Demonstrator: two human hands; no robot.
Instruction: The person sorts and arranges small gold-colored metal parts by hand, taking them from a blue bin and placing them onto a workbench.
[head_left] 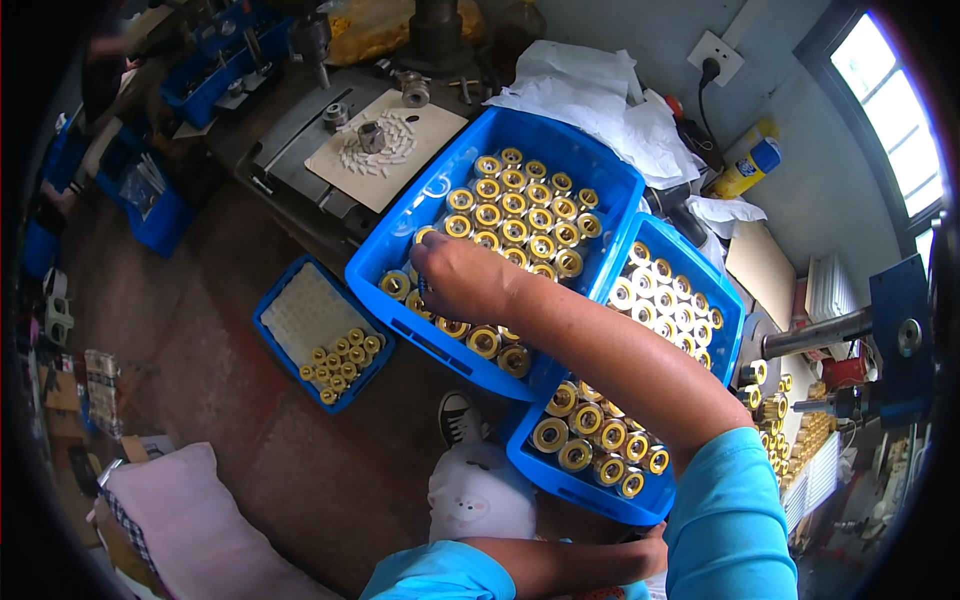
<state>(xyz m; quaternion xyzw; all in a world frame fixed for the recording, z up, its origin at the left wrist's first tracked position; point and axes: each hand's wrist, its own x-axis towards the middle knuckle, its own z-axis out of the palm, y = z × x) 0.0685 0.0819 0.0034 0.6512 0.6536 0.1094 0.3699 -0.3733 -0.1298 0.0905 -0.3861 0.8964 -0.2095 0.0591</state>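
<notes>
My right hand [465, 275] reaches over the near left part of a large blue bin [455, 358]. Its fingers are curled together, pointing down among upright metal cylinders with brass-coloured rings on top [514, 231]. What they grip, if anything, is hidden by the hand. My left forearm crosses low in front of me toward the right. At its end my left hand [655, 550] is mostly covered by the right sleeve, so its fingers do not show. It is nearest to the near blue bin [600, 500], which holds more of the brass-ringed cylinders.
Another blue bin [728, 345] of cylinders stands at the right, beside a machine with a metal shaft [820, 332]. A small blue tray [268, 325] sits lower left. Behind are a machine table, a cardboard sheet [335, 165] with small white pieces, and white plastic wrapping [600, 110].
</notes>
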